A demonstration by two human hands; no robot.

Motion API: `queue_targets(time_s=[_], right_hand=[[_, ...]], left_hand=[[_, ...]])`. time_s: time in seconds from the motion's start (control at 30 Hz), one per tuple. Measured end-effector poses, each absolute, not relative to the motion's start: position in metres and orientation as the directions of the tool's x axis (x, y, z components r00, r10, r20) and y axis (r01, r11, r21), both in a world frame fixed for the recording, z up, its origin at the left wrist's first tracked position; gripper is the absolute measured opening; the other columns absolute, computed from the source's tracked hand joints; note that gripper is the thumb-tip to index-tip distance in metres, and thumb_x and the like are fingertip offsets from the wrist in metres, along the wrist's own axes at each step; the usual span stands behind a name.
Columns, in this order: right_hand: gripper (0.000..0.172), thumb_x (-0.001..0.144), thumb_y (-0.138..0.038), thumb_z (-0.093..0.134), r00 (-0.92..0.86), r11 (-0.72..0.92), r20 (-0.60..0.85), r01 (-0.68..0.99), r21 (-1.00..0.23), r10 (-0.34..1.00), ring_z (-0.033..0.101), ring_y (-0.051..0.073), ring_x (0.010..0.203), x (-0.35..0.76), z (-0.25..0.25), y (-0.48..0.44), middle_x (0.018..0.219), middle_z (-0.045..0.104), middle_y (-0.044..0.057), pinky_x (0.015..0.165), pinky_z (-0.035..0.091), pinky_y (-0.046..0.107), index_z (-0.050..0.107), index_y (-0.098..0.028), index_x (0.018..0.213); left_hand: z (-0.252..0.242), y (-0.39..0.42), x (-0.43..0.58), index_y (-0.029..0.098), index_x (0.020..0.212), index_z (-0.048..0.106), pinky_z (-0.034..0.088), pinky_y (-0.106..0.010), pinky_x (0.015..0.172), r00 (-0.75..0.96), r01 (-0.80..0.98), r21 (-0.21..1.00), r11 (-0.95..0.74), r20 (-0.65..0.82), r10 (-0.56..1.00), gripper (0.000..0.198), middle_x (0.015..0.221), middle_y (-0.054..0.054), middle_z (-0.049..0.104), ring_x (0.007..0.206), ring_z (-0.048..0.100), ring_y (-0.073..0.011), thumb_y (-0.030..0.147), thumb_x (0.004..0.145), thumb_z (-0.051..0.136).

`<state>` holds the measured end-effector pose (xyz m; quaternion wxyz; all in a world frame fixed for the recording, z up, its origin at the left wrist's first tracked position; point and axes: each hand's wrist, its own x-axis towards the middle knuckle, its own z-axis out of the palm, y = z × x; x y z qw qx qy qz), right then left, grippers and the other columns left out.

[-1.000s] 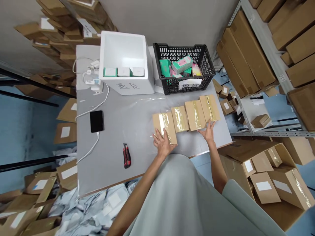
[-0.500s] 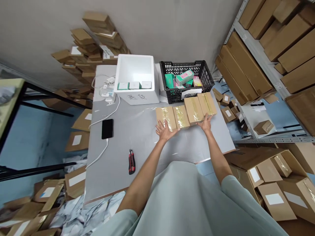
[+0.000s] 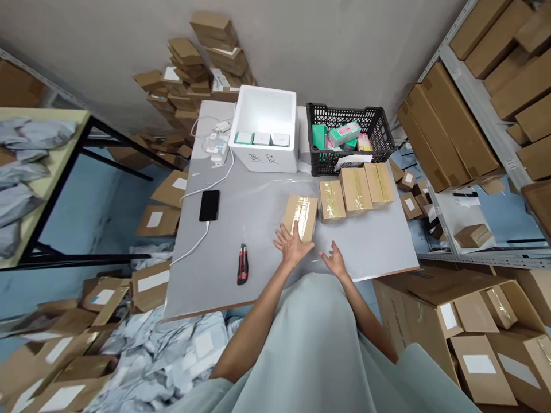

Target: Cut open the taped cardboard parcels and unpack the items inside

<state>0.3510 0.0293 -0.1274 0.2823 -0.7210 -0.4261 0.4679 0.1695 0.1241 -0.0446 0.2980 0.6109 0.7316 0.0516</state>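
My left hand (image 3: 293, 245) is open, fingers spread over the near edge of a taped cardboard box (image 3: 302, 211) on the grey table. To its right, my right hand (image 3: 336, 261) hovers open above the table's near part, holding nothing. Behind it stand more taped boxes in a row: a smaller carton (image 3: 332, 201), a middle carton (image 3: 356, 190) and a right-hand carton (image 3: 379, 184). A red and black box cutter (image 3: 243, 265) lies on the table left of my left hand.
A white foam box (image 3: 273, 162) with small packs inside stands at the back, beside a black plastic crate (image 3: 321, 166) of green and pink packs. On the left lies a phone (image 3: 209, 205) with its cable. A large open carton (image 3: 413, 310) and shelving (image 3: 477, 115) are on the right.
The leftmost box has come away from the row, toward me, under my left hand. My right hand has left the row's right end and moved nearer my left. The view has shifted left.
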Motion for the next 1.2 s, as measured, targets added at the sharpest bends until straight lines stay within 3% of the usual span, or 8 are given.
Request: queue_targets(time_s=[0.17, 0.27, 0.33, 0.43, 0.53, 0.83, 1.0, 1.2], right_hand=[[0.113, 0.083, -0.063, 0.087, 0.213, -0.524, -0.479, 0.314, -0.791, 0.851, 0.069, 0.039, 0.146, 0.357, -0.113, 0.036, 0.17, 0.058, 0.026, 0.118, 0.062, 0.056, 0.043, -0.019, 0.178], [0.128, 0.073, -0.055, 0.098, 0.147, -0.448, -0.426, 0.392, -0.804, 0.893, 0.056, 0.04, 0.16, 0.37, -0.098, 0.059, 0.18, 0.047, 0.024, 0.128, 0.053, 0.055, 0.039, -0.019, 0.18], [0.129, 0.066, -0.049, 0.103, 0.023, -0.391, -0.421, 0.42, -0.819, 0.907, 0.05, 0.04, 0.165, 0.372, -0.09, 0.072, 0.181, 0.048, 0.022, 0.132, 0.049, 0.056, 0.046, -0.019, 0.178], [0.12, 0.067, -0.047, 0.104, -0.142, -0.333, -0.417, 0.401, -0.853, 0.898, 0.059, 0.039, 0.159, 0.364, -0.08, 0.079, 0.17, 0.064, 0.016, 0.131, 0.049, 0.054, 0.054, -0.022, 0.173], [0.11, 0.074, -0.049, 0.101, -0.144, -0.31, -0.394, 0.402, -0.862, 0.908, 0.07, 0.036, 0.146, 0.351, -0.071, 0.073, 0.157, 0.075, 0.012, 0.129, 0.052, 0.052, 0.056, -0.021, 0.171], [0.075, 0.103, -0.061, 0.072, 0.086, -0.381, -0.416, 0.599, -0.704, 0.905, 0.083, 0.035, 0.124, 0.342, -0.067, 0.06, 0.122, 0.089, 0.013, 0.118, 0.061, 0.053, 0.061, -0.021, 0.165], [0.071, 0.102, -0.068, 0.071, 0.096, -0.431, -0.453, 0.528, -0.732, 0.887, 0.081, 0.033, 0.132, 0.335, -0.09, 0.062, 0.135, 0.086, 0.016, 0.119, 0.061, 0.05, 0.069, -0.019, 0.154], [0.09, 0.098, -0.073, 0.075, 0.118, -0.547, -0.551, 0.398, -0.736, 0.826, 0.068, 0.034, 0.152, 0.348, -0.103, 0.039, 0.166, 0.065, 0.026, 0.127, 0.055, 0.048, 0.063, -0.011, 0.162]], left_hand=[[-0.053, 0.085, 0.097, 0.03, 0.179, 0.044, 0.005, -0.074, 0.141, 0.229, 0.854, 0.521, -0.016, -0.348, 0.909, 0.119, 0.196, -0.017, 0.003, 0.18, -0.004, -0.051, 0.02, 0.069, 0.088], [-0.065, 0.057, 0.057, 0.03, 0.177, 0.049, 0.01, -0.066, 0.145, 0.208, 0.824, 0.567, -0.005, -0.294, 0.933, 0.111, 0.196, -0.013, 0.001, 0.181, -0.004, -0.0454, 0.012, 0.073, 0.08], [-0.077, 0.038, 0.04, 0.022, 0.183, 0.036, 0.022, -0.061, 0.145, 0.053, 0.777, 0.612, 0.151, -0.302, 0.952, 0.115, 0.195, -0.018, 0.003, 0.181, 0.005, -0.0435, 0.014, 0.076, 0.078], [-0.096, 0.015, 0.029, 0.014, 0.186, 0.02, 0.041, -0.052, 0.138, -0.066, 0.586, 0.711, 0.389, -0.437, 0.897, 0.118, 0.187, -0.023, 0.036, 0.174, 0.039, -0.0376, 0.023, 0.082, 0.076], [-0.106, 0.004, 0.03, 0.017, 0.18, 0.036, 0.049, -0.048, 0.133, -0.056, 0.394, 0.785, 0.479, -0.499, 0.865, 0.098, 0.168, -0.018, 0.064, 0.157, 0.063, -0.0315, 0.029, 0.089, 0.071], [-0.108, 0.035, 0.006, 0.011, 0.154, 0.066, 0.061, -0.048, 0.121, -0.238, 0.243, 0.85, 0.467, -0.414, 0.878, 0.064, 0.144, -0.02, 0.079, 0.128, 0.08, -0.0296, 0.04, 0.097, 0.071], [-0.119, 0.053, 0.005, 0.014, 0.136, 0.078, 0.063, -0.05, 0.118, -0.183, 0.24, 0.834, 0.497, -0.464, 0.867, 0.049, 0.14, -0.017, 0.081, 0.123, 0.08, -0.0305, 0.04, 0.096, 0.071], [-0.134, 0.038, -0.006, 0.014, 0.139, 0.078, 0.062, -0.046, 0.117, -0.206, 0.328, 0.815, 0.477, -0.431, 0.878, 0.056, 0.141, -0.019, 0.081, 0.132, 0.077, -0.0305, 0.055, 0.105, 0.061]])
